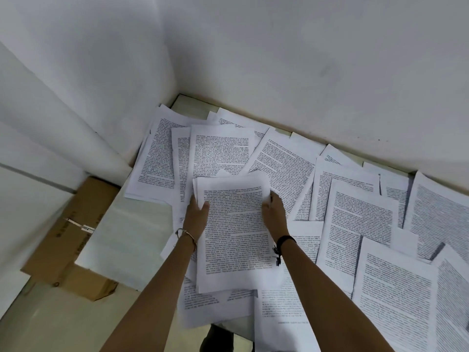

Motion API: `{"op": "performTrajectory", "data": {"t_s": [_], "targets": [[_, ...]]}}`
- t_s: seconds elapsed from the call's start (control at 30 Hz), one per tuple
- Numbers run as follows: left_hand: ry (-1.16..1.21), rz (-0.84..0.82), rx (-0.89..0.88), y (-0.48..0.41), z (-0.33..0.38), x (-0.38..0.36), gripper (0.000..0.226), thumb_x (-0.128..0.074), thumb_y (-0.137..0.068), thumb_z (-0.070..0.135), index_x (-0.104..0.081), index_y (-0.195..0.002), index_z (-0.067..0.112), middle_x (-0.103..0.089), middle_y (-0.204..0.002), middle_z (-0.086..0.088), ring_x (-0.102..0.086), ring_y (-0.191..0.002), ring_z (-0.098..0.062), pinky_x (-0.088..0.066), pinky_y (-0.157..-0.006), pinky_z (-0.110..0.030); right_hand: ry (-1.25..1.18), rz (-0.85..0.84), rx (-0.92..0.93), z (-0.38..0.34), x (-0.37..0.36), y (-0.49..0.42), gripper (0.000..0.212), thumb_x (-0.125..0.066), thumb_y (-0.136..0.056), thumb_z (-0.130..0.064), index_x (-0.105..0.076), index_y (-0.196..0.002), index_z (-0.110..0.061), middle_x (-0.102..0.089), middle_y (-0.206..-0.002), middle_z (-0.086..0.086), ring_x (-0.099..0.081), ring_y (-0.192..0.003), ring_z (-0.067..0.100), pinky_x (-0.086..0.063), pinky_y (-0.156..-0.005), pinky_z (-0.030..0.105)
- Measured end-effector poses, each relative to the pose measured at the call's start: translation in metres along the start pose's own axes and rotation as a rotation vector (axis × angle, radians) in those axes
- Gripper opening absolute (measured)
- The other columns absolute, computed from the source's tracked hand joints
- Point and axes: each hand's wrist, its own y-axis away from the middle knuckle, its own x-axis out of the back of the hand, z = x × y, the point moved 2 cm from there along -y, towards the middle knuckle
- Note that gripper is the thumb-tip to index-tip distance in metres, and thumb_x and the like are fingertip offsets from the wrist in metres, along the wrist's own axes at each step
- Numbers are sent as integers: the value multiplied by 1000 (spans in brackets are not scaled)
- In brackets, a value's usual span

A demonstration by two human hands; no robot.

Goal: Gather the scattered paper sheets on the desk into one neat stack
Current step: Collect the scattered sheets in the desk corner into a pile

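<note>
The left hand (196, 215) and right hand (275, 212) each pinch a side edge of the small paper stack (236, 232) held between them. Loose printed sheets (360, 212) sprawl beyond the right hand. Uneven squeezing could buckle or skew the stack.

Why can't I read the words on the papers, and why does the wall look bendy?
Head view: the print on the stack is soft and smeared, too blurry to read; the wide lens bends the wall and stretches the sheets at the right edge; the light is dim and even.
</note>
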Motion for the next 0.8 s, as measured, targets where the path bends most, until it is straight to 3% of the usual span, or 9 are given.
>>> {"op": "performTrajectory", "data": {"t_s": [0.1,0.2,0.27,0.37,0.47,0.57,0.63,0.7,0.8], "targets": [[-55,-1,24,-2,3,-2,57,-36,-99,30,-13,-149,15,-28,-153,-9,-32,-138,-27,-27,-112,-35,-50,77,20,-1,-3,-4,23,-36,-89,-9,-50,-107,-12,-52,-98,8,-51,-82,17,-49,-68,30],[-88,27,0,-5,6,-2,54,-32,-100,29,-12,-149,18,-30,-152,-8,-35,-137,-29,-28,-111,-37,-104,131,-3,2,-3,-11,30,-33,-97,-13,-52,-120,-9,-59,-106,10,-56,-96,24,-50,-83,38],[-73,64,-21,-7,7,0,52,-34,-100,24,-17,-148,18,-38,-148,-9,-42,-131,-31,-33,-107,-37,-149,136,-43,5,-3,-16,31,-36,-99,-18,-52,-126,-16,-60,-110,1,-57,-102,20,-45,-84,31],[-79,97,-8,-12,6,1,50,-37,-97,12,-24,-145,15,-49,-137,-15,-53,-117,-34,-42,-93,-33,-239,234,-151,9,1,-27,30,-43,-98,-18,-53,-126,-15,-60,-112,2,-53,-100,15,-38,-83,24],[-101,88,10,-14,8,-1,49,-36,-96,8,-22,-143,14,-53,-131,-18,-57,-108,-36,-43,-80,-29,-186,177,-124,6,-1,-31,29,-45,-96,-10,-58,-121,-16,-60,-104,-3,-53,-93,11,-42,-70,13],[-138,100,11,-13,14,-3,55,-34,-98,12,-13,-148,13,-40,-146,-12,-49,-123,-33,-43,-92,-33,-219,255,-120,4,-2,-35,25,-50,-93,-6,-61,-115,-14,-61,-98,-4,-54,-86,9,-40,-59,1],[-150,91,7,-16,15,-4,57,-34,-98,14,-9,-150,15,-26,-154,-8,-37,-135,-29,-35,-106,-34,-181,203,-100,3,-8,-37,22,-50,-93,-10,-61,-112,-12,-63,-93,1,-56,-82,15,-45,-62,11],[-149,100,14,-18,16,-5,56,-32,-99,17,-8,-150,14,-19,-156,-7,-28,-141,-27,-28,-111,-34,-171,207,-88,5,-11,-40,28,-48,-94,-13,-60,-120,-13,-65,-103,4,-59,-87,15,-48,-71,18],[-178,79,24,-23,16,-4,58,-34,-100,25,-7,-150,14,-18,-157,-8,-26,-142,-27,-26,-113,-35,-152,249,-64,2,-10,-42,30,-42,-96,-8,-60,-119,-15,-63,-97,1,-53,-71,3,-39,-53,2]]}}
